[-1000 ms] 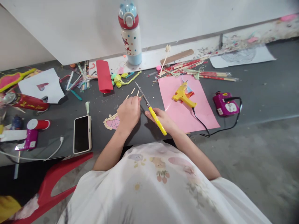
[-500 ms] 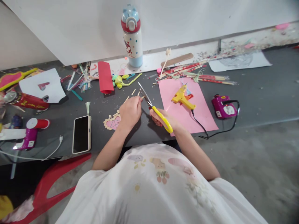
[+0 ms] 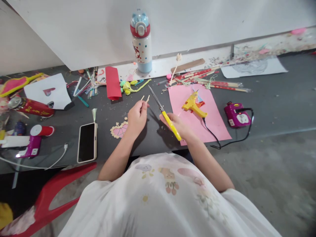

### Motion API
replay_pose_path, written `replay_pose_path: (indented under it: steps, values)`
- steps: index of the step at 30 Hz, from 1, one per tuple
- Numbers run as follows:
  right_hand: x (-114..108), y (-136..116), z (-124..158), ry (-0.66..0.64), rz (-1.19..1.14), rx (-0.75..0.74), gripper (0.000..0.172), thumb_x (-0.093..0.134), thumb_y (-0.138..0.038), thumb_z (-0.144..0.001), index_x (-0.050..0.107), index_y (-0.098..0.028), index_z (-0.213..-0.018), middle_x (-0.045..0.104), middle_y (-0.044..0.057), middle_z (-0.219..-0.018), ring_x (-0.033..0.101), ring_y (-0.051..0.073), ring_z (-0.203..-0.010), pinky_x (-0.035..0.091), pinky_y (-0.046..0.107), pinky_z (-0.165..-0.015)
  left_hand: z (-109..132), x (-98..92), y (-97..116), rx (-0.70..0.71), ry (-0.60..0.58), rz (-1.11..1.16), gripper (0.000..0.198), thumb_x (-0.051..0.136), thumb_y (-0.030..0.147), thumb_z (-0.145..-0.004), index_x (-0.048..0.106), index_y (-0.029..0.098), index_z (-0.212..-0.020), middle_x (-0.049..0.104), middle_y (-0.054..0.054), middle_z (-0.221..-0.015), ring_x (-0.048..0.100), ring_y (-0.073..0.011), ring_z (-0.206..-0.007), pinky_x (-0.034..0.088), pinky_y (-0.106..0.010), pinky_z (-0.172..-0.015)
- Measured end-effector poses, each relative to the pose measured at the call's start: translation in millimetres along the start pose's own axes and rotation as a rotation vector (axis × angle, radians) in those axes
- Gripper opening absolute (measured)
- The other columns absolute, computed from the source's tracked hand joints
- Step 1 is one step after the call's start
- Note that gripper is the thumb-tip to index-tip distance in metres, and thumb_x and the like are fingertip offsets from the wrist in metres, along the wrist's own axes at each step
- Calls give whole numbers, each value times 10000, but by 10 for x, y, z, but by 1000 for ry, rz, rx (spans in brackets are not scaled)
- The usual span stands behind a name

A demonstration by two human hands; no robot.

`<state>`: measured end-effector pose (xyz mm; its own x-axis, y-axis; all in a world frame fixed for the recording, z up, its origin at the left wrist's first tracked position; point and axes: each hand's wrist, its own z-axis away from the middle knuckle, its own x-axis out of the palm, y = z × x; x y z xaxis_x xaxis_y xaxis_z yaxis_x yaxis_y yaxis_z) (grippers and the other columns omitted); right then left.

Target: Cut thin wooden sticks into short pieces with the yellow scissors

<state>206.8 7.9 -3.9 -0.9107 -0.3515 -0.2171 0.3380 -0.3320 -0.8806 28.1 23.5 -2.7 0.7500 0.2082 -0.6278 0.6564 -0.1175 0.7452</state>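
Note:
My left hand [image 3: 136, 118] pinches a short wooden stick piece whose tip pokes out past the fingers, just above the dark table [image 3: 271, 95]. My right hand [image 3: 177, 125] is closed round the yellow handles of a pair of scissors [image 3: 163, 112]; the blades look closed and point up and to the left, a little to the right of the stick. A pink heart-shaped craft piece [image 3: 119, 129] with a pale scalloped edge lies on the table just left of my left wrist. Two short stick offcuts [image 3: 145, 97] lie beyond my left fingers.
A yellow glue gun [image 3: 193, 104] rests on pink paper [image 3: 197, 115], cabled to a purple power strip [image 3: 237, 115]. A phone [image 3: 87, 142] lies at left, a water bottle [image 3: 142, 41] stands at the back. Red folded paper [image 3: 112, 82], bundled sticks [image 3: 209, 80] and a red chair [image 3: 49, 197] are nearby.
The scissors were at the stick with their blades apart; now the blades have closed and drawn slightly away to the right. My left hand has shifted a little up.

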Motion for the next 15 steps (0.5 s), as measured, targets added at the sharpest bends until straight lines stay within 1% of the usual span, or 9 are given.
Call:
replay_pose_path:
  steps: [2, 4, 6, 8, 10, 12, 13, 15]
  values:
    - [16, -41, 58, 134, 185, -27, 494, 605, -670, -712, 550, -210, -884, 577, 21, -722, 525, 175, -627, 410, 302, -597, 40, -23, -16, -29, 39, 73, 349, 377, 442, -958, 599, 203, -833, 530, 21, -633, 474, -99, -570, 353, -223, -574]
    - [40, -83, 118, 262, 400, -97, 511, 567, -635, -762, 552, -181, -996, 639, 83, -844, 598, 242, -760, 456, 359, -696, 109, -43, -21, -61, 39, 151, 368, 385, 472, -948, 591, 204, -802, 468, 32, -586, 427, -93, -529, 329, -223, -531]
    - [67, -100, 154, 353, 543, -190, 541, 533, -607, -798, 536, -137, -1065, 654, 149, -950, 619, 301, -893, 471, 410, -779, 202, -62, 0, -83, 13, 196, 365, 393, 477, -940, 583, 206, -786, 424, 43, -562, 382, -86, -495, 298, -223, -493]
    - [91, -78, 157, 426, 636, -281, 550, 513, -592, -816, 526, -105, -1073, 646, 194, -1000, 605, 338, -977, 468, 443, -832, 306, -80, 51, -72, -7, 170, 321, 422, 439, -928, 570, 203, -767, 420, 48, -563, 374, -79, -492, 297, -216, -492]
    - [106, -31, 137, 479, 721, -357, 534, 490, -582, -832, 523, -96, -1048, 633, 215, -1006, 588, 355, -1002, 460, 466, -854, 400, -95, 121, -44, -29, 82, 265, 480, 384, -895, 546, 197, -719, 427, 54, -562, 390, -70, -503, 314, -202, -511]
    - [114, 16, 116, 512, 805, -402, 508, 465, -573, -846, 518, -97, -1018, 620, 219, -982, 577, 355, -978, 456, 477, -843, 467, -107, 187, -21, -61, -21, 233, 534, 352, -854, 534, 194, -683, 419, 64, -537, 395, -62, -494, 320, -192, -518]
    - [116, 34, 109, 523, 845, -411, 502, 456, -571, -850, 515, -99, -1011, 612, 217, -970, 570, 353, -962, 453, 479, -835, 486, -112, 212, -14, -75, -61, 215, 547, 347, -842, 546, 195, -690, 425, 67, -529, 402, -61, -488, 319, -190, -517]
    - [116, 53, 107, 542, 916, -407, 516, 445, -582, -851, 507, -96, -1013, 596, 209, -958, 553, 348, -936, 444, 482, -824, 496, -122, 239, 0, -76, -113, 152, 546, 336, -842, 598, 207, -777, 471, 68, -544, 442, -62, -498, 332, -188, -531]
